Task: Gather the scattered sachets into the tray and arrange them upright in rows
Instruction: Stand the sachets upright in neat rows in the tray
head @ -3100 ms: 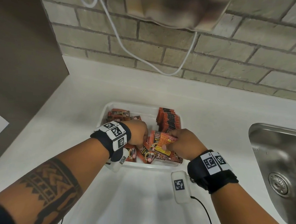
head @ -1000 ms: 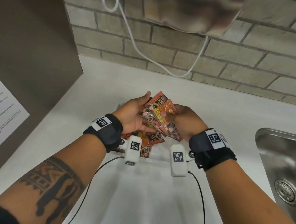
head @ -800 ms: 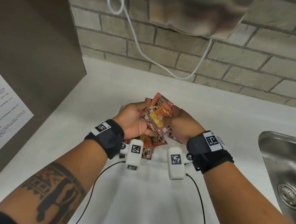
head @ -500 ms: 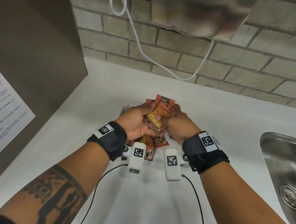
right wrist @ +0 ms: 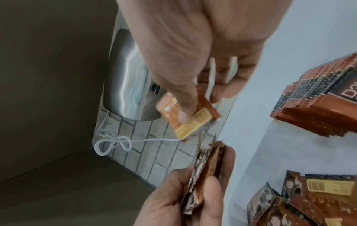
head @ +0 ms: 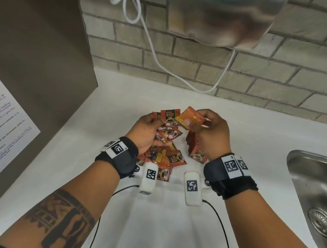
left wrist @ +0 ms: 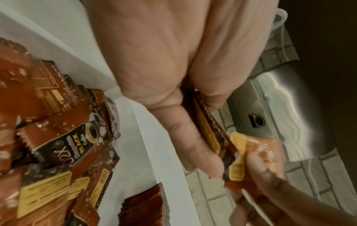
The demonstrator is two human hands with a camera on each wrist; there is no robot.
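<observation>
The left hand [head: 146, 130] is curled round a small stack [head: 166, 128] of sachets, held above the tray so that the faces can be squared before they go in. One sachet [head: 191, 117] is pinched between thumb and fingers of the right hand [head: 211, 136], just beside the stack's top, seemingly being turned to match the others; whether it is leaving the stack or joining it cannot be told. An upright row [head: 195, 147] is stood on edge at the tray's right side, under the right wrist. Loose sachets [head: 167, 158] are heaped flat along the near side, overlapping, still to be stood up.

The tray [left wrist: 154, 137] is hidden almost wholly in the head view by hands and wrist cameras; only a white wall is caught from the left wrist. The row's length is cut off by the right hand. The count in the stack cannot be made out, both wrist views being blurred. The counter [head: 107, 118] round the tray carries no stray sachet that can be seen.
</observation>
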